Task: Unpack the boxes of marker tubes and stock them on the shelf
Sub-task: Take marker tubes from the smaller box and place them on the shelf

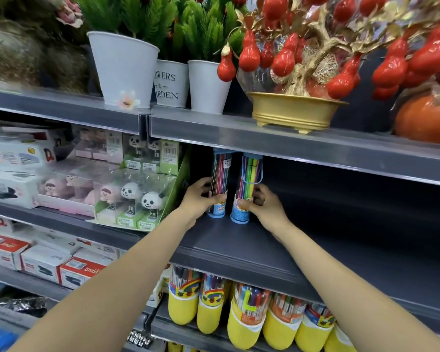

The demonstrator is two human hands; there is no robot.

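Head view: two clear plastic marker tubes with blue caps and blue bases stand upright side by side on the dark grey metal shelf (239, 250), at its left end. The left hand (198, 196) curls round the left marker tube (218, 184); the right hand (262, 201) grasps the right marker tube (247, 189). Each is held low on the body, likely to steady it and square the pair against the green display box of panda figures (148, 196) beside them. The rest of this shelf runs bare to the right. Below sit yellow-bottomed marker tubs (241, 318); above, white metal plant pots (125, 69) and a gold tree with red gourds (297, 59).
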